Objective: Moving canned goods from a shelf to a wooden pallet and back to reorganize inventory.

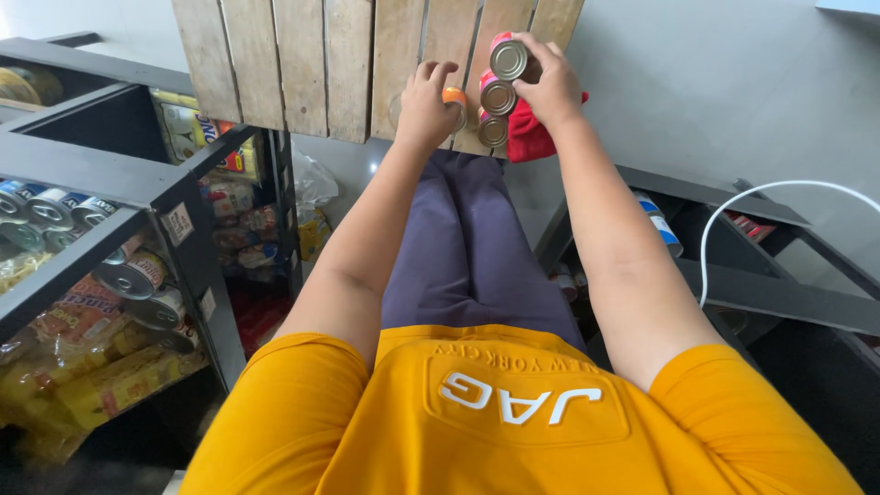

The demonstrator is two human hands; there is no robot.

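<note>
My right hand grips a row of three small tin cans with red labels, their metal ends facing me, in front of a wooden slatted crate. A red packet or cloth sits just under that hand. Beside the cans, my left hand is curled around a small round item with an orange top; most of it is hidden by the fingers. Both arms stretch out over my purple trousers and orange shirt.
A black metal shelf on the left holds lying cans and yellow snack packets. More packets fill the shelves behind it. On the right stands a lower black rack with a blue-and-white can and a white cable.
</note>
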